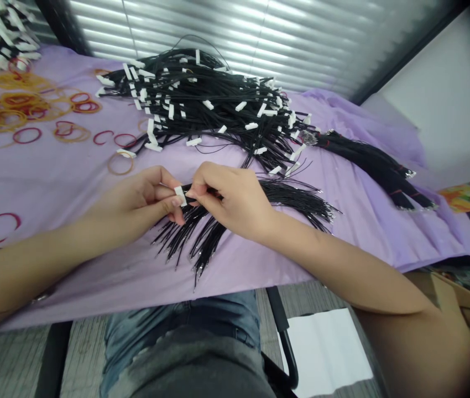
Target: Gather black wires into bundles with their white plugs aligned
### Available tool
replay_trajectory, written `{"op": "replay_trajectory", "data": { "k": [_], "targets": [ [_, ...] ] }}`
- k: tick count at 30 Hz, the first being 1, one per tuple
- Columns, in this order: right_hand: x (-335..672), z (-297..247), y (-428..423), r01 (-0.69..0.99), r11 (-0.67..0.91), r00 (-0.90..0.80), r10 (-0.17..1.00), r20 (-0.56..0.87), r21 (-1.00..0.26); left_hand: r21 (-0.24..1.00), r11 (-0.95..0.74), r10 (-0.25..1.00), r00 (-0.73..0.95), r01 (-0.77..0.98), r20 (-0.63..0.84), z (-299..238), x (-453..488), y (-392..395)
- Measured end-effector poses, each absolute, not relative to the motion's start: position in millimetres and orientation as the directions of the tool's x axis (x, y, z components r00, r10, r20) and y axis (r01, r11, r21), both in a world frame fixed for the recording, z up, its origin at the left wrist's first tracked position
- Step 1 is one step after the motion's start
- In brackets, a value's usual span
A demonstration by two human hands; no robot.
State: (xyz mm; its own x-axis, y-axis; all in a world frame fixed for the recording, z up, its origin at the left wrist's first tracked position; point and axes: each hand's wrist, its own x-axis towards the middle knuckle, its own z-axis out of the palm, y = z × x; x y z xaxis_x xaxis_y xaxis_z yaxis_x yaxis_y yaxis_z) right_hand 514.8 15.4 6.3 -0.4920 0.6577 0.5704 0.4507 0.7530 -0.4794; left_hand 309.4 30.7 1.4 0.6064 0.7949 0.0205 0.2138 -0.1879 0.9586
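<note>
My left hand (139, 202) pinches a small white connector (180, 195) between thumb and fingers. My right hand (229, 196) is closed on the thin black wire leading into that connector, right beside my left fingertips. Under both hands lies a loose bundle of black wires (193, 237) with bare metal tips, fanned toward the table's front edge. More black wires (301, 199) spread to the right of my right hand.
A big pile of black wires with white connectors (205, 105) fills the back centre of the purple cloth (73, 177). Coloured rubber bands (19, 105) are scattered at the left. Banded wire bundles (376, 166) lie at the right. A white sheet (326, 348) is on the floor.
</note>
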Motion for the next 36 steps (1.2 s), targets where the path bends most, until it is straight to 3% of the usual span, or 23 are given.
{"op": "replay_trajectory", "data": {
  "k": [9, 15, 20, 24, 31, 36],
  "targets": [
    [514.1, 4.8, 14.5, 0.512, 0.748, -0.525, 0.662, 0.535, -0.422, 0.971, -0.136, 0.784, 0.62, 0.196, -0.015, 2.6, 308.6, 29.9],
    [515.3, 3.4, 19.3, 0.449, 0.751, -0.482, 0.66, 0.577, -0.485, 0.991, 0.069, 0.792, 0.597, 0.117, -0.125, 1.2, 311.0, 39.7],
    [516.0, -0.4, 21.7, 0.467, 0.779, -0.477, 0.621, 0.623, -0.419, 0.984, 0.153, 0.792, 0.585, 0.087, -0.174, 4.0, 311.4, 41.4],
    [515.7, -0.6, 22.5, 0.469, 0.755, -0.469, 0.652, 0.596, -0.458, 0.984, 0.113, 0.796, 0.581, 0.137, -0.172, 5.3, 310.9, 39.3],
    [509.6, 4.5, 18.2, 0.47, 0.496, -0.371, 0.862, 0.347, -0.73, 0.953, -0.076, 0.789, 0.603, 0.292, -0.121, 3.2, 309.1, 34.7],
    [508.8, 10.3, 14.8, 0.528, 0.456, -0.373, 0.883, 0.286, -0.716, 0.933, -0.125, 0.802, 0.588, 0.337, -0.105, 4.5, 312.2, 30.0]
  ]
}}
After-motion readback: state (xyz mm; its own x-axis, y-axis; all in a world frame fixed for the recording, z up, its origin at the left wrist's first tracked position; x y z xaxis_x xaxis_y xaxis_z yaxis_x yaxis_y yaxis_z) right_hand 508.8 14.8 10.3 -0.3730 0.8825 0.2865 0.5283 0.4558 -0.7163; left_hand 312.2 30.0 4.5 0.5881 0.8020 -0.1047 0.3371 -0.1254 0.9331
